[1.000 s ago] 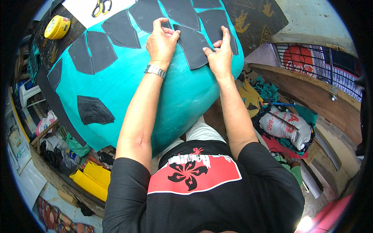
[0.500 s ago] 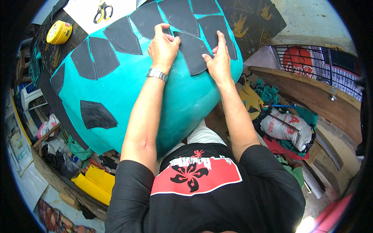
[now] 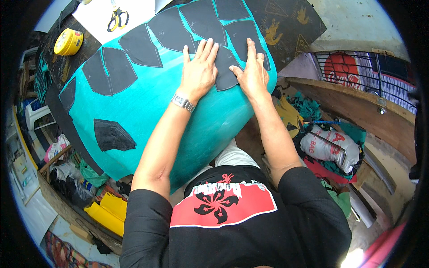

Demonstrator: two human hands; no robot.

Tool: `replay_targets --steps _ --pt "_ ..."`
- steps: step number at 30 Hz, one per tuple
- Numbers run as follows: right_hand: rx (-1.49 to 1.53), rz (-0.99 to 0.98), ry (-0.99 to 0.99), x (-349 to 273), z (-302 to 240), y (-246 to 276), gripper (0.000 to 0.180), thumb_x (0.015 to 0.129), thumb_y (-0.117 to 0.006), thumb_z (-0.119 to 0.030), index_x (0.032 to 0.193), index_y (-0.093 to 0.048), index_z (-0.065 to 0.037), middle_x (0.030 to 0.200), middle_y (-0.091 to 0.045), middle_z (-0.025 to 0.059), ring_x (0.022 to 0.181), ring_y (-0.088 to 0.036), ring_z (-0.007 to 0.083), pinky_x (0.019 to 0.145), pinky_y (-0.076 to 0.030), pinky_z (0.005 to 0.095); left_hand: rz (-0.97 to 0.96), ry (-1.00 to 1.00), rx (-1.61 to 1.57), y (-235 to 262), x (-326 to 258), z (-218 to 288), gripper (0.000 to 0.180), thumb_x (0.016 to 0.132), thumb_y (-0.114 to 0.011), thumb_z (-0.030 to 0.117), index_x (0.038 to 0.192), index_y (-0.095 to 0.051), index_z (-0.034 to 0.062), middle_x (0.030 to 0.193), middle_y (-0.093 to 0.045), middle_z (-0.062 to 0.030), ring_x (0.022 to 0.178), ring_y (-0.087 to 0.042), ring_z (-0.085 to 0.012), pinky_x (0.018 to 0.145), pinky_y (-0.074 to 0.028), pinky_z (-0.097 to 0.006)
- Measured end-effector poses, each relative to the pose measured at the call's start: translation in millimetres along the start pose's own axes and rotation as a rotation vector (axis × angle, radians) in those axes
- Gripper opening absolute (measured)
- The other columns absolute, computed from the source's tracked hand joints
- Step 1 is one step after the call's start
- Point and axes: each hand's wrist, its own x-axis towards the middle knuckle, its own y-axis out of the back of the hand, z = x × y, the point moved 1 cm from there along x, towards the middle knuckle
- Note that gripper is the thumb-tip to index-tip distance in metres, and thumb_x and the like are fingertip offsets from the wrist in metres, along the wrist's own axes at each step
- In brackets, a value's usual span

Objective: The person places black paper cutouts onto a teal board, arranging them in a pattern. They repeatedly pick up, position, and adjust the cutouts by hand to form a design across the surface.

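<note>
Teal dome (image 3: 147,111) carries dark patches, bare surface below them. Left hand (image 3: 199,71) and right hand (image 3: 253,71) lie flat, fingers spread, pressing one dark patch (image 3: 225,71) near the top edge.

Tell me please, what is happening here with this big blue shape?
A person presses both palms flat on a dark grey patch lying on a large turquoise rounded form. The left hand and right hand lie side by side. More grey patches sit along its top; scissors and a yellow tin lie beyond.
</note>
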Motion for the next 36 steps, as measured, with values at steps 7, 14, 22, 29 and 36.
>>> replay_targets --steps 7,14,22,29,36 --pt "-0.061 -0.008 -0.002 -6.1 7.2 12.2 0.111 0.073 -0.09 -0.029 0.16 -0.022 -0.017 0.128 -0.049 0.0254 0.112 -0.06 0.0418 0.089 -0.052 0.0475 -0.014 0.041 0.019 -9.6 -15.6 2.2 0.075 0.097 -0.05 0.061 0.159 -0.033 0.0215 0.166 -0.028 -0.0056 0.154 -0.023 -0.0247 0.119 -0.01 -0.067" --pt "-0.093 0.025 -0.017 -13.3 24.0 12.3 0.117 0.068 -0.093 -0.035 0.16 -0.023 -0.017 0.128 -0.049 0.0254 0.112 -0.059 0.0434 0.092 -0.052 0.0508 -0.001 0.061 0.086 -7.7 -12.3 0.7 0.077 0.094 -0.046 0.07 0.155 -0.04 0.0221 0.163 -0.034 -0.0051 0.152 -0.028 -0.0235 0.118 -0.008 -0.07" --pt "-0.066 0.036 0.02 -16.4 33.7 12.0 0.117 0.068 -0.092 -0.038 0.16 -0.024 -0.015 0.129 -0.048 0.0255 0.118 -0.054 0.0423 0.096 -0.047 0.0497 0.003 0.022 0.153 -1.3 -11.8 -29.2 0.077 0.096 -0.047 0.066 0.156 -0.037 0.0198 0.163 -0.035 -0.0052 0.152 -0.028 -0.022 0.12 -0.011 -0.067" --pt "-0.004 0.088 0.009 -18.8 38.1 11.2 0.116 0.068 -0.092 -0.038 0.159 -0.024 -0.016 0.128 -0.048 0.0226 0.116 -0.054 0.0415 0.094 -0.047 0.0508 -0.14 -0.143 0.018 13.8 -64.3 14.8 0.074 0.097 -0.05 0.057 0.156 -0.036 0.0144 0.163 -0.034 -0.0082 0.152 -0.027 -0.0261 0.121 -0.011 -0.064" --pt "-0.153 0.436 0.293 4.3 18.1 -6.2 0.091 0.08 -0.081 -0.033 0.156 -0.033 -0.016 0.134 -0.047 0.0199 0.121 -0.049 0.0371 0.098 -0.041 0.0529 -0.164 -0.106 -0.114 17.4 -110.1 43.2 0.078 0.095 -0.054 0.058 0.156 -0.037 0.014 0.163 -0.033 -0.0072 0.152 -0.027 -0.0269 0.12 -0.01 -0.068"
